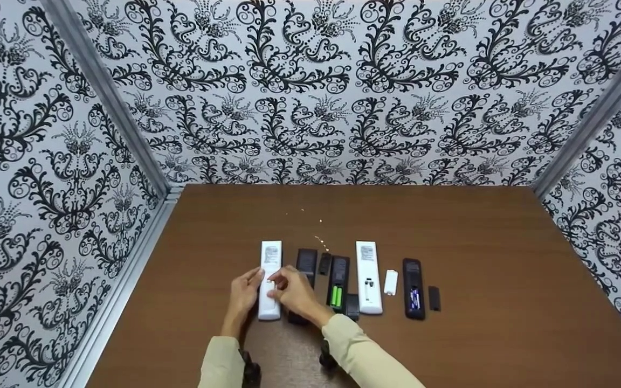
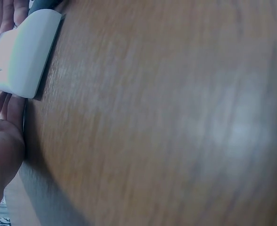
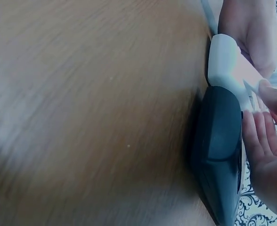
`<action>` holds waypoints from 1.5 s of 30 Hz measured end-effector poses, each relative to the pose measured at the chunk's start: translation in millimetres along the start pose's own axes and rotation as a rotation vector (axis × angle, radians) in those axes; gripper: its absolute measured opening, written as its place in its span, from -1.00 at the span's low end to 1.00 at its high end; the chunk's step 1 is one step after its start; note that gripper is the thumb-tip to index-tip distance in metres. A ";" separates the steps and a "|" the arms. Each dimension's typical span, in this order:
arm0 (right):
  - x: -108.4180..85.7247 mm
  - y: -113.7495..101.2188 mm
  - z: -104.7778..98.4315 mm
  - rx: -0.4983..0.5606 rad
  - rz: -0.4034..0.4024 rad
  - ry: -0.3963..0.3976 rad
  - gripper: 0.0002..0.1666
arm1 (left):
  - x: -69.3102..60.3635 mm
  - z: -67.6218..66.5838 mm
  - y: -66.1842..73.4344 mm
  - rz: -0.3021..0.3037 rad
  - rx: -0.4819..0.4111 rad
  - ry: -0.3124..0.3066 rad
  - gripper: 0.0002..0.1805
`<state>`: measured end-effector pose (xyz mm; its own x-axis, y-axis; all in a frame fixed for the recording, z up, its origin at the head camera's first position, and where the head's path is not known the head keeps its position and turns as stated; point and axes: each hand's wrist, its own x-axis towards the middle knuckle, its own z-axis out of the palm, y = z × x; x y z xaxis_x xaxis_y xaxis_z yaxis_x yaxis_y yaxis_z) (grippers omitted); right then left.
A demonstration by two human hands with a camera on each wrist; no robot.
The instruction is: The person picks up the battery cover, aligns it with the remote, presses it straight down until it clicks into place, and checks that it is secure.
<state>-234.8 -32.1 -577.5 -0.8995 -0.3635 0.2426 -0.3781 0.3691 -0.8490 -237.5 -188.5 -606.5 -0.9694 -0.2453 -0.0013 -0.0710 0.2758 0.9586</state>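
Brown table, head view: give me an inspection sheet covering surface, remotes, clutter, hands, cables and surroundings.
Surface: brown table; pale specks toward the back, crumbs or glints, cannot tell.
Job's things: left white remote, back side up, with its battery cover.
Other remotes: right white remote, uncovered; leftmost dark remote, partly hidden; middle dark remote, green batteries; rightmost dark remote, bluish batteries.
Clutter: loose white cover and dark covers among the remotes.
Hands: left hand holds the left white remote; right hand pinches its cover.
Cables: nothing seen.
Surroundings: patterned walls, grey frame posts.
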 end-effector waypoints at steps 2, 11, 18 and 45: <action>0.0 0.5 0.2 -0.039 -0.015 0.016 -0.75 | -0.2 -0.2 0.4 -0.011 -0.002 -0.007 -0.57; -2.6 -4.1 0.1 -0.079 0.023 0.014 -0.66 | 0.7 -0.8 0.2 -0.033 -0.023 -0.026 -0.55; -10.3 -6.9 4.8 -0.253 -0.052 0.033 -0.59 | 0.2 -1.0 0.0 -0.037 0.000 -0.024 -0.53; -18.5 -13.9 13.1 -0.369 -0.058 0.029 -0.42 | 1.7 0.3 -3.0 0.021 0.042 0.008 -0.58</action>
<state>-210.1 -41.7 -576.3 -0.8782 -0.3700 0.3029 -0.4771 0.6338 -0.6088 -239.0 -189.5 -609.5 -0.9690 -0.2462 0.0210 -0.0608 0.3200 0.9455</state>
